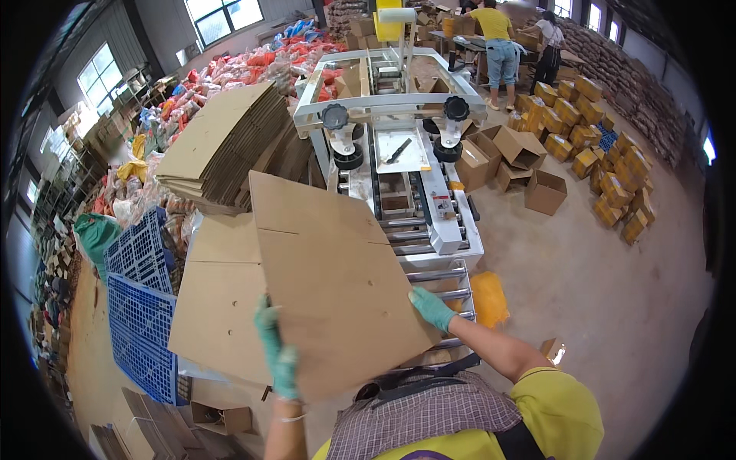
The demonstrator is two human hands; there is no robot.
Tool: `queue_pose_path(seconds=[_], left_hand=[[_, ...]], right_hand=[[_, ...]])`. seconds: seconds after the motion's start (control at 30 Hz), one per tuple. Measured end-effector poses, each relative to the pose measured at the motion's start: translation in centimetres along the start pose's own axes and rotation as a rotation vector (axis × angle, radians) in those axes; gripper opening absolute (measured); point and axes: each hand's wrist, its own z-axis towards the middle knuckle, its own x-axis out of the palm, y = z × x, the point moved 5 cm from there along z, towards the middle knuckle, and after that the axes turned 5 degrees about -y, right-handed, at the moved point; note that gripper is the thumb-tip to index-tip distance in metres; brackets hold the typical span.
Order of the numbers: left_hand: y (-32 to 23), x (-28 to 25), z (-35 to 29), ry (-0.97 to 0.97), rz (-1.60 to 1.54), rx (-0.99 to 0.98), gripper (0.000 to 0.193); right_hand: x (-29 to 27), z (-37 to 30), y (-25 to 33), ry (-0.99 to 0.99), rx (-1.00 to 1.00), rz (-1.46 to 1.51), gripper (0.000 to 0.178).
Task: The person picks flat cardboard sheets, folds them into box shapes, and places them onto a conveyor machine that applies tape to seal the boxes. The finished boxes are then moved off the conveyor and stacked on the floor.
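A flattened cardboard box (337, 284) is held up in front of me, tilted over the near end of the roller conveyor (441, 276). My left hand (277, 349), in a green glove and slightly blurred, grips its left edge low down. On its right edge my right hand (433, 308), also in a green glove, is closed, with part of the grip hidden. Another flat cardboard box (207, 307) lies behind and to the left, partly covered by the held one. Farther along the conveyor stands a carton sealing machine (391, 115) with two black knobs.
A tall stack of flat cardboard (222, 146) stands at the left, above blue plastic pallets (142, 314). Open cartons (517, 149) and yellow-taped boxes (575, 123) sit to the right. A yellow bag (489, 299) lies beside the conveyor. Two people (498, 46) stand at a far table.
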Motion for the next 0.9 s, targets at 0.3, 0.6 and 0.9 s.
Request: queue_pose_path(seconds=[0.3,0.6,0.9], left_hand=[[-7.3,17.8,-3.2,0.684,0.259,0.698,0.077],[-7.3,13.9,-1.5,0.795,0.520,0.759,0.078],[-10.0,9.4,0.8,0.673,1.021,0.434,0.043]], right_hand=[[-7.8,1.4,26.3,0.200,-0.472,0.560,0.088],[-10.4,3.5,26.3,0.052,-0.562,0.399,0.077],[-19.0,5.4,29.5,-0.192,-0.692,-1.162,0.035]])
